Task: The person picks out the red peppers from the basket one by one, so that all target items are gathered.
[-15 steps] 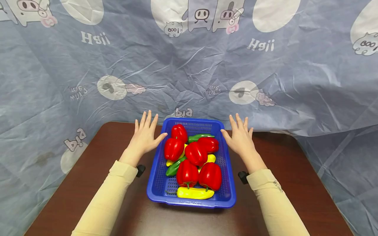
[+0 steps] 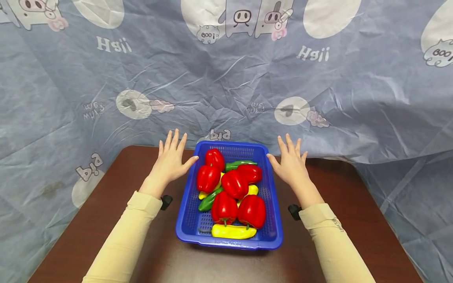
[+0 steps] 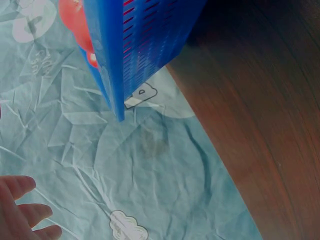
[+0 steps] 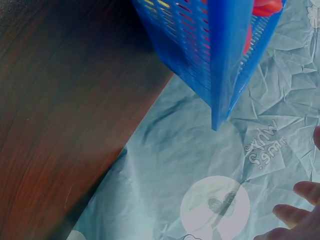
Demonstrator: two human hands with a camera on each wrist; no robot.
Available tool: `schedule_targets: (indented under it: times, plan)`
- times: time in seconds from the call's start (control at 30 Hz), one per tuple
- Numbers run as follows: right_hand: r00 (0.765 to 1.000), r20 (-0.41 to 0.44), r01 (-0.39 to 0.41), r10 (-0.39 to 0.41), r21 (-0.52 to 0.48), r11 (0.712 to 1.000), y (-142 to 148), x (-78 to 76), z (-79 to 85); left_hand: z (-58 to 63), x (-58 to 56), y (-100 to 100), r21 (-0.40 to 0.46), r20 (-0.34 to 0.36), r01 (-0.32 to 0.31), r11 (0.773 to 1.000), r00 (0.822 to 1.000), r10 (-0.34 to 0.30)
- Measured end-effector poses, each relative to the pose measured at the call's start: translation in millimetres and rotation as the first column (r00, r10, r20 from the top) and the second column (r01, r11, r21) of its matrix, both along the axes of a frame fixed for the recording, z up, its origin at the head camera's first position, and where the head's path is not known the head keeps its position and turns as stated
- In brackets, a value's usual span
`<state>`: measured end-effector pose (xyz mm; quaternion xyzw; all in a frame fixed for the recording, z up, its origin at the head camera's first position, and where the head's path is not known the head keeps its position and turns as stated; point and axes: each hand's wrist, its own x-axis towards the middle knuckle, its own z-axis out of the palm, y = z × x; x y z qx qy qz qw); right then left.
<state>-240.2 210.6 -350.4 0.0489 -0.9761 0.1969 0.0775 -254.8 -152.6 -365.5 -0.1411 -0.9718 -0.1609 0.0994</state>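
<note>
A blue plastic basket (image 2: 182,220) stands on the brown table between my two hands. Inside lie several red bell peppers (image 2: 235,184), long yellow peppers (image 2: 234,232) and green peppers (image 2: 211,199). My left hand (image 2: 170,161) hovers beside the basket's far left side, fingers spread, its thumb tip over the rim in the head view. On the other side my right hand (image 2: 291,165) mirrors it, fingers spread and thumb tip close to the rim. Neither hand holds anything. Both wrist views show the basket's perforated side wall (image 3: 150,45) and a few straight fingertips (image 4: 290,215).
The dark brown wooden table (image 2: 329,232) extends to both sides and in front of the basket. Behind it hangs a wrinkled grey-blue cloth (image 2: 212,86) with cartoon prints, reaching down to the table's back edge. A small black wrist device (image 2: 294,212) sits at each sleeve cuff.
Both hands have shifted slightly outward, the left one to the left and the right one to the right. The basket and the peppers have stayed in place.
</note>
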Motion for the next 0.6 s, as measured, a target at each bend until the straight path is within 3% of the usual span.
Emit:
schedule_targets:
  times: [0.6]
  plan:
    - [0.999,-0.026,-0.023,0.023,-0.009,1.0,-11.6,4.1,5.7,4.3,1.3,-9.1,0.117,0.021,0.015,0.993,1.0,-0.017]
